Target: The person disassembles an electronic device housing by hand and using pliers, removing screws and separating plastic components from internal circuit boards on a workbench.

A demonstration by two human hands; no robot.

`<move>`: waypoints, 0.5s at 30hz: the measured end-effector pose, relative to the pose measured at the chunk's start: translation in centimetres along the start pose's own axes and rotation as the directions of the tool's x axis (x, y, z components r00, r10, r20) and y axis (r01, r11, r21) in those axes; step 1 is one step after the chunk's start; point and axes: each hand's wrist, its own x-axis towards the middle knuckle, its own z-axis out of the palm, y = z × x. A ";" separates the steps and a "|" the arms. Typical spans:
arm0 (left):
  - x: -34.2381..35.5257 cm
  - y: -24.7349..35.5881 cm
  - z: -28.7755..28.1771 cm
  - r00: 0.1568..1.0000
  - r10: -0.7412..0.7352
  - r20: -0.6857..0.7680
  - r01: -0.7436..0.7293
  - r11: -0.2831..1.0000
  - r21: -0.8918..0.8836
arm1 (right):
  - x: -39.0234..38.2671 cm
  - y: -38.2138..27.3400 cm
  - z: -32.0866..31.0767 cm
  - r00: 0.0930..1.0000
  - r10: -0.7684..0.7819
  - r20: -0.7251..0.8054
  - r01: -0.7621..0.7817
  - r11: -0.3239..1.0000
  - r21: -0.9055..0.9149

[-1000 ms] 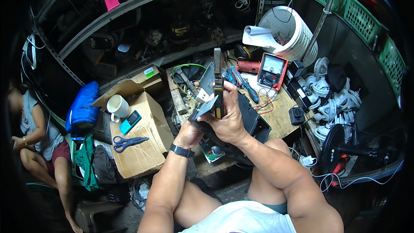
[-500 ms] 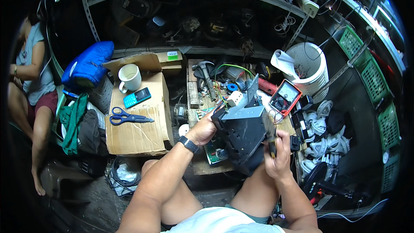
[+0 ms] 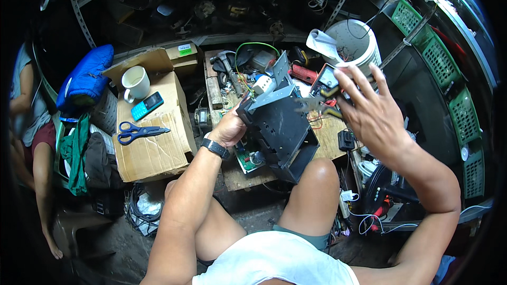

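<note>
A black metal casing (image 3: 280, 132) with a raised metal plate sits tilted over the front of the wooden workbench (image 3: 338, 137), near my right knee. My left hand (image 3: 231, 128) grips its upper left edge; the fingertips are hidden behind it. Pliers (image 3: 311, 104) with yellow and black handles hang from my right hand (image 3: 372, 108), apart from the casing. That hand's fingers are spread upward and the pliers rest against the thumb side, slightly blurred. A white socket-like block (image 3: 263, 84) with wires stands behind the casing. Below it lies a green circuit board (image 3: 244, 159).
On a cardboard box (image 3: 153, 150) at left lie scissors (image 3: 140, 133), a blue phone (image 3: 147, 106) and a mug (image 3: 135, 83). A hammer (image 3: 226, 63) lies at the bench's back. A white bucket (image 3: 364, 47) stands behind my right hand. Another person (image 3: 39, 121) sits far left.
My right hand has lifted up and right with the pliers, away from the casing, and its fingers have spread. The left hand keeps its hold. The whole view has shifted.
</note>
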 end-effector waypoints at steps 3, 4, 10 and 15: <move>-0.2 0.5 0.5 0.999 0.008 -0.037 -0.008 1.000 -0.023 | 0.8 1.1 1.1 0.987 0.103 -0.122 -0.117 0.987 -0.109; -0.2 0.5 0.5 0.999 0.022 -0.034 -0.022 1.000 -0.014 | 0.9 0.8 -0.3 0.969 0.159 -0.190 -0.175 0.982 -0.076; -0.5 0.0 -1.1 1.000 0.005 -0.005 -0.005 0.999 -0.043 | 1.3 2.4 -3.3 0.972 0.105 -0.209 -0.141 0.976 -0.166; -0.1 0.7 1.0 1.000 -0.005 0.010 0.006 1.000 -0.030 | 2.3 3.8 3.1 0.981 0.032 -0.190 -0.069 0.979 -0.193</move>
